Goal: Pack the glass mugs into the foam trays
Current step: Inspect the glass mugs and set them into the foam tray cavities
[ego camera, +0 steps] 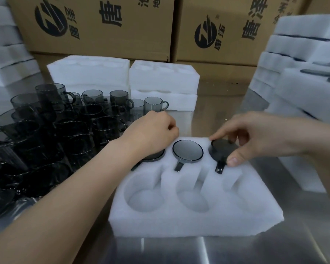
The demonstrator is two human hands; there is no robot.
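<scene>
Centrally, the foam tray's upper row holds three mugs; left hand fingers curl over the left mug, grip hidden; right hand fingers pinch the right mug.

Smoky grey glass mugs, white foam tray, brown black-printed cartons, silvery table

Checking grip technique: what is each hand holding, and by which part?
Right hand pinches the right mug by its upper rim. Left hand covers the left mug; grip hidden.
</scene>
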